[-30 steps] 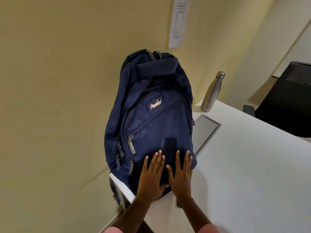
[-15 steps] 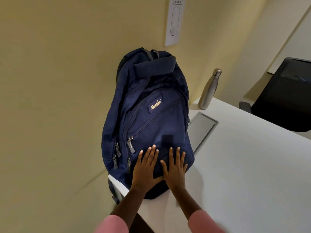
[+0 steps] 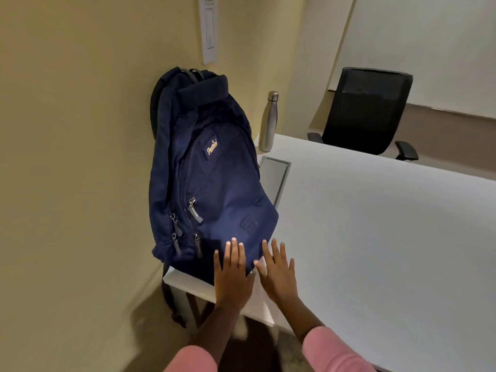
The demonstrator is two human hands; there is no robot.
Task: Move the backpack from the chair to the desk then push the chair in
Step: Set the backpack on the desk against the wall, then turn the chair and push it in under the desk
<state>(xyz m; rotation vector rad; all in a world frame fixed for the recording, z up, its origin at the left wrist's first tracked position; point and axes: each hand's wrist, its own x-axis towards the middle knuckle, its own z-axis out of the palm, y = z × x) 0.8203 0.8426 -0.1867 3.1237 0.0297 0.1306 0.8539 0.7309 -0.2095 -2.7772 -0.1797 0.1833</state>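
Note:
The navy backpack (image 3: 212,178) stands upright on the left end of the white desk (image 3: 375,237), leaning against the beige wall. One strap hangs down past the desk's corner. My left hand (image 3: 233,272) lies flat, fingers spread, over the bag's bottom front edge. Just to the right of the bag's lower corner is my right hand (image 3: 277,269), also flat with fingers apart, over the desk top. Neither hand grips anything. A black office chair (image 3: 367,111) stands at the far side of the desk.
A steel bottle (image 3: 268,122) stands at the desk's far left corner near the wall. A grey cable hatch (image 3: 275,178) is set into the desk beside the bag. A paper notice (image 3: 208,28) hangs on the wall above.
Both hands have slid back from the bag's front pocket toward its lower edge; the right hand is now off the bag. The view has pulled back, showing the chair.

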